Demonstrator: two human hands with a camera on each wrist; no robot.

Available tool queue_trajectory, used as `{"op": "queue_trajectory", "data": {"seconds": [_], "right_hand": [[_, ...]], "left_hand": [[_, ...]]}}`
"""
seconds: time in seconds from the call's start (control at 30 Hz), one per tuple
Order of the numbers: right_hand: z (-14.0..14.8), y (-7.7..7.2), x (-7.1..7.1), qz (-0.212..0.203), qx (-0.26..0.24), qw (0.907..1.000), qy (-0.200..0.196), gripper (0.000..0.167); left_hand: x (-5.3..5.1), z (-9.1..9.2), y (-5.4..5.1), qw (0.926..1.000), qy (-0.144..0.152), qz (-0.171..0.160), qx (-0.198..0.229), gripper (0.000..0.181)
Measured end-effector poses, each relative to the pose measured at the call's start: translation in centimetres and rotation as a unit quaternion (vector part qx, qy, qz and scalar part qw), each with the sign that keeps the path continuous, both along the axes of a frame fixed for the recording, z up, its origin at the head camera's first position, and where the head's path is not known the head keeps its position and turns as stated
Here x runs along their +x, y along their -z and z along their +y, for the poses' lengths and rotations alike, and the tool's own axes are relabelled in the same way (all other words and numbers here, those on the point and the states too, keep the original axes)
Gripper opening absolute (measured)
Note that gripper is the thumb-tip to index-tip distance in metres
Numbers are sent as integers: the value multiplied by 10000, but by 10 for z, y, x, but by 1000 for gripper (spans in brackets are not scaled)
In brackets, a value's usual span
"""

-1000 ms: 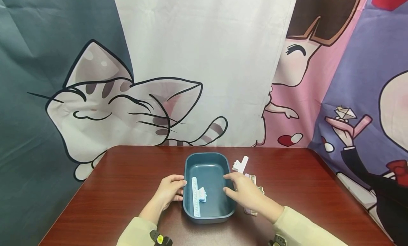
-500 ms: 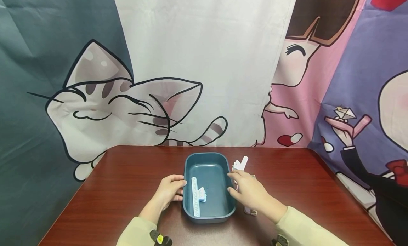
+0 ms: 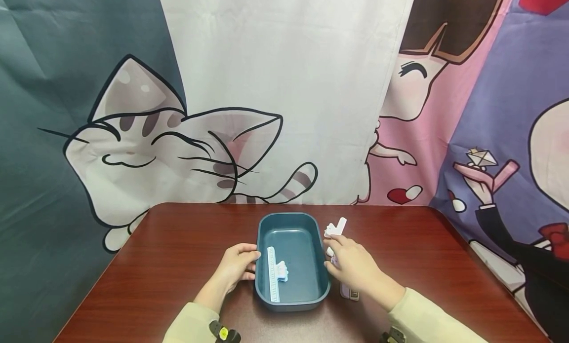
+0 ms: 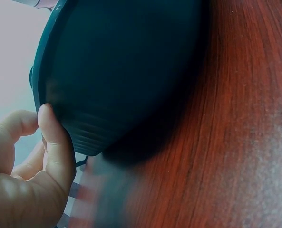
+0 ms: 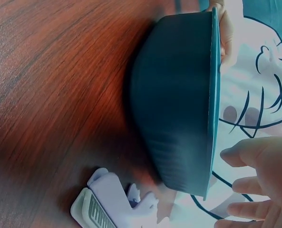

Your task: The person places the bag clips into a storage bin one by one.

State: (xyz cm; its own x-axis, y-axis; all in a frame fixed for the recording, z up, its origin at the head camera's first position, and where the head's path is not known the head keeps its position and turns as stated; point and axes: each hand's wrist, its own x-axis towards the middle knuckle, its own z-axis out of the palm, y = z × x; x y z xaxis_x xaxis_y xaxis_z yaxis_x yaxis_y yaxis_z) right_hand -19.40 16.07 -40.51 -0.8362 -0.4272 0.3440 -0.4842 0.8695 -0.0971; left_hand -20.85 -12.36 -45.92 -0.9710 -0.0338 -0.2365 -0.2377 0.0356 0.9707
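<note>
In the head view a dark teal rectangular basin [image 3: 293, 306] stands on the table, with a light blue bag clip [image 3: 273, 276] lying inside at its left. My left hand [image 3: 235, 264] holds the basin's left rim, thumb and fingers against the edge, as the left wrist view [image 4: 41, 175] also shows. To the basin's right, my right hand [image 3: 357, 266] hovers with its fingers spread, holding nothing. Beneath it a pale purple clip [image 5: 110, 194] lies on the table, partly hidden by the hand in the head view. A white clip [image 3: 336, 227] lies just beyond the fingertips.
The reddish-brown wooden table [image 3: 186, 234] extends on both sides of the basin. Behind it hangs a cartoon-printed cloth [image 3: 284, 86] reaching down to the table's far edge. Under the right hand, a small white piece [image 3: 330, 251] shows beside the basin.
My right hand has drawn back to the right from over the basin's right rim and now hangs above the clips. The left hand and the basin stay where they were.
</note>
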Motion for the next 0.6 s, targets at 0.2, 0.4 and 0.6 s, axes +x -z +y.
{"op": "queue_trajectory", "data": {"seconds": [0.2,0.4,0.6], "right_hand": [[5,-1,-1,-50,-57,9999,123,50],[10,-2,-1,-252,-137,9991,324,49],[17,2,-3,-251,-122,9987,421,47]], "left_hand": [[0,0,0,10000,-11,-4,-4,39],[1,0,-1,10000,-20,-7,-9,39],[0,0,0,10000,7,-23,-29,41]]}}
